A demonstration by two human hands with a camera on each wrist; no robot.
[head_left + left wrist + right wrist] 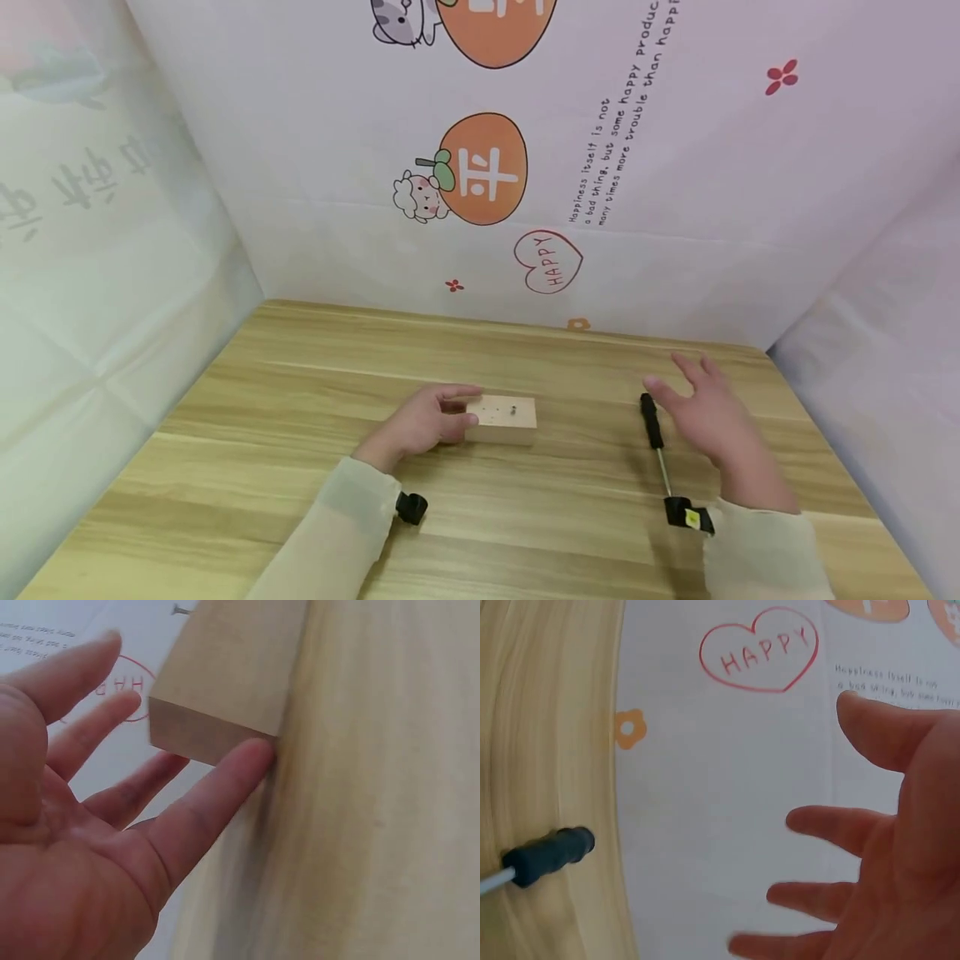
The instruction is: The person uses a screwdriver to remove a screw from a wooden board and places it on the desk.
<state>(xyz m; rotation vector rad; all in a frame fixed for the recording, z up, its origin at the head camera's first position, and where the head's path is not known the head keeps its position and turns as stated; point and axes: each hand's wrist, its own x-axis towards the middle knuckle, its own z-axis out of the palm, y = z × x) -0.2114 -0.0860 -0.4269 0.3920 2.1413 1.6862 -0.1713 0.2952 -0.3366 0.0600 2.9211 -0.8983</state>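
Note:
A pale wooden block (510,433) lies on the table with small holes and a screw (513,409) standing up in its top. My left hand (427,421) is at the block's left end, its fingers spread; in the left wrist view one fingertip (259,754) reaches the end face of the block (225,667). To the right lies a screwdriver (651,423) with a black handle and metal shaft, handle toward the back. Beside and over that handle hovers my right hand (708,417), fingers spread and holding nothing. The screwdriver's tip is hidden behind the right wrist camera.
A wood-grain table (300,517) ends at a white printed cloth wall (360,258) at the back. More cloth hangs along the left and right sides. Black wrist cameras (411,507) are strapped to both sleeves.

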